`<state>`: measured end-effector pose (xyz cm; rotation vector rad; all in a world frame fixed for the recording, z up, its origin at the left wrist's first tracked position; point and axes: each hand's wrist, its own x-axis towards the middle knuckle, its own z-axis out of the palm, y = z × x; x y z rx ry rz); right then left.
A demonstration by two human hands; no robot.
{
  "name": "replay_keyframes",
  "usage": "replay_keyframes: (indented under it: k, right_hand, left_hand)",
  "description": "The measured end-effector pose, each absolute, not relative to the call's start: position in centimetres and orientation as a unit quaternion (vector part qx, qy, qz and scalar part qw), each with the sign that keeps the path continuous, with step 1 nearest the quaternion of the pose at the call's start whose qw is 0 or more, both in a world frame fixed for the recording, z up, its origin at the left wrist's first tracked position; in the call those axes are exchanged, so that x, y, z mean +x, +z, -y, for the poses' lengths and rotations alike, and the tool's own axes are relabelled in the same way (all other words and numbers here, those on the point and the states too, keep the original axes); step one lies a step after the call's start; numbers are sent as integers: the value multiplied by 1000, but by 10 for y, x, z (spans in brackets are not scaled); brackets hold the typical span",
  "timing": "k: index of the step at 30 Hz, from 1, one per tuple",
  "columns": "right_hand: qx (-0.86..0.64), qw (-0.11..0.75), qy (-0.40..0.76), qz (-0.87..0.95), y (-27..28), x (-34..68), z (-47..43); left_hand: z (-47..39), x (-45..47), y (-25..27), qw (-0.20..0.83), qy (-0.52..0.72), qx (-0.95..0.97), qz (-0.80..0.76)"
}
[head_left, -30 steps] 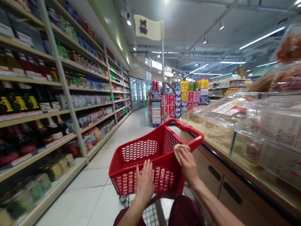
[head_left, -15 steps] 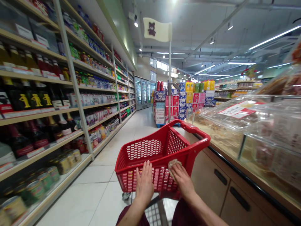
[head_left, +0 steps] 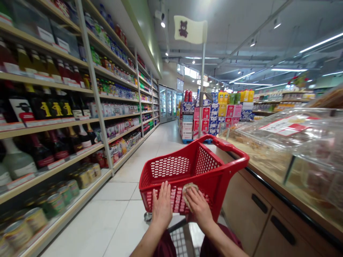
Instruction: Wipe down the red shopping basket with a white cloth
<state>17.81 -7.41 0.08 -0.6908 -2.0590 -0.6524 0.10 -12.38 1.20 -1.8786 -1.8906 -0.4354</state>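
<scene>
A red plastic shopping cart (head_left: 171, 166) with perforated sides stands directly before me, its handle up at the right. Against the near side lies my left hand (head_left: 162, 205), fingers stretched out and holding nothing. To its right, my right hand (head_left: 198, 205) presses a pale crumpled cloth (head_left: 189, 189) flat on the same perforated side. The cloth is partly covered by my fingers. Below the basket, one caster wheel (head_left: 147, 216) and part of the grey frame show between my knees.
Tall shelves (head_left: 98, 96) of bottles and cans line the left. Close on the right runs a wooden counter (head_left: 241, 192) with clear-covered food cases (head_left: 289, 125). Stacked drink cartons (head_left: 205, 119) and a pole with a bear flag (head_left: 190, 29) stand ahead. Pale floor tiles (head_left: 107, 210) lie left of the cart.
My right hand has slid the cloth leftward along the cart's side, closer to my left hand. The left hand stays against the cart. The whole view has shifted slightly left.
</scene>
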Motion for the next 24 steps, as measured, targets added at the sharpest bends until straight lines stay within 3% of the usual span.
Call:
replay_keyframes:
  k: [15, 24]
  right_hand:
    - [-241, 431, -257, 831, 19, 128, 73]
    - [-209, 403, -227, 861, -24, 92, 85]
  left_hand:
    - [141, -24, 12, 191, -148, -679, 694]
    - [156, -64, 5, 209, -143, -639, 727]
